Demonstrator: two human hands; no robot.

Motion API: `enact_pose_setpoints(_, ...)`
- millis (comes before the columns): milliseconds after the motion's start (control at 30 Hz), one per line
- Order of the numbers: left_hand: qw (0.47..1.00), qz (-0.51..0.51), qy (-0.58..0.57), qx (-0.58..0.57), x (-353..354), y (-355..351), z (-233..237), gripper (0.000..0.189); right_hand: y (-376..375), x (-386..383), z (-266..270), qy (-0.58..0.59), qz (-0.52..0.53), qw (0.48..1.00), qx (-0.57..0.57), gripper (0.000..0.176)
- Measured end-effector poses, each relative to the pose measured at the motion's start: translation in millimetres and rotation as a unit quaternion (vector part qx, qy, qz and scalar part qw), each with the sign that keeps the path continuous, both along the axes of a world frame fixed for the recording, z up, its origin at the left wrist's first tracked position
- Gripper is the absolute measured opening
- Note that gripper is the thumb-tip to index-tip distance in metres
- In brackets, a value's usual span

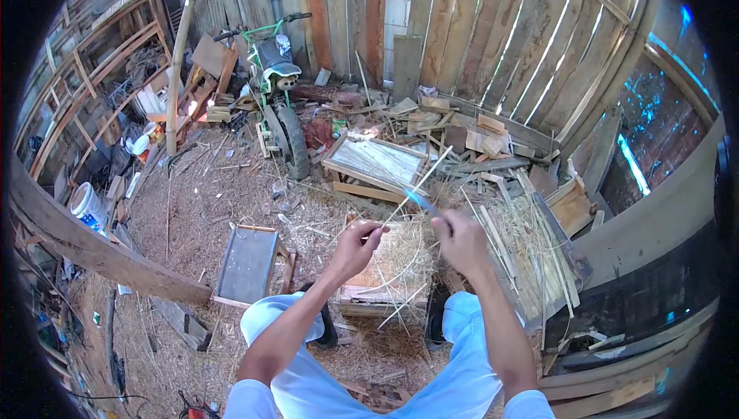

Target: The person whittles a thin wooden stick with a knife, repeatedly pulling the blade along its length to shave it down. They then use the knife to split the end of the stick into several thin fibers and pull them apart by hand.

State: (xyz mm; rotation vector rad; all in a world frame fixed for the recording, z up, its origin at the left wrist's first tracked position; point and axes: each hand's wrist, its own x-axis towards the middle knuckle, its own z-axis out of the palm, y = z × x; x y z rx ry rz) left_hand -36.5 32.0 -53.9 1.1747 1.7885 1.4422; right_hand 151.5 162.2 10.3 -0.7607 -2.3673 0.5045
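Note:
Pinched in my left hand [359, 248] is a thin pale wooden strip [431, 170], slanting up and away to the right. My right hand [463, 245] is closed around a knife [423, 202], its blade catching bluish light and overlapping the strip in this view. Below both hands, between my knees, stands a low wooden bench [377, 293] strewn with curly shavings and loose thin strips.
A small dark-topped stool [248, 263] stands at left. Ahead lie a wooden-framed panel [375, 159] and a green-handlebarred motorbike [282, 103]. Long strips [496, 242] and scrap wood [489, 138] pile up at right. A white bucket [88, 205] sits far left.

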Motion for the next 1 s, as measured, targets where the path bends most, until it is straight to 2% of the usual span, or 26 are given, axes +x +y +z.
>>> enact_pose_setpoints(33,1.000,-0.004,0.001,-0.002,4,0,3,0.021,-5,-4,-2,-0.056,0.009,0.998,-0.011,0.028)
enact_pose_setpoints(100,0.992,-0.021,-0.124,0.005,15,-1,11,0.024,-10,-11,-15,-0.054,0.038,0.998,0.005,0.029)
enact_pose_setpoints(167,0.990,-0.034,-0.136,0.006,21,-1,13,0.024,-16,-18,-23,-0.013,0.077,0.997,0.013,0.028)
enact_pose_setpoints(233,0.985,-0.035,-0.167,-0.001,25,-3,14,0.024,-16,-19,-24,-0.025,0.064,0.997,0.025,0.029)
enact_pose_setpoints(433,0.995,-0.002,-0.095,0.000,36,-6,25,0.025,0,-16,-20,-0.024,0.032,0.996,0.082,0.034)
enact_pose_setpoints(600,0.994,-0.013,-0.111,-0.003,36,-7,24,0.026,6,-15,-16,0.001,0.032,0.995,0.094,0.035)
enact_pose_setpoints(700,0.993,-0.013,-0.114,-0.012,37,-6,26,0.026,14,-14,-20,-0.024,0.014,0.996,0.082,0.036)
enact_pose_setpoints(800,0.995,-0.013,-0.089,-0.044,42,-10,21,0.026,32,-10,-28,-0.021,-0.017,0.995,0.096,0.039)
enact_pose_setpoints(867,0.995,-0.021,-0.075,-0.069,41,-15,15,0.026,58,-2,-26,-0.081,-0.096,0.990,0.066,0.043)
enact_pose_setpoints(1000,0.994,-0.032,-0.087,-0.051,49,-12,18,0.026,66,-3,-38,-0.071,-0.111,0.987,0.089,0.045)
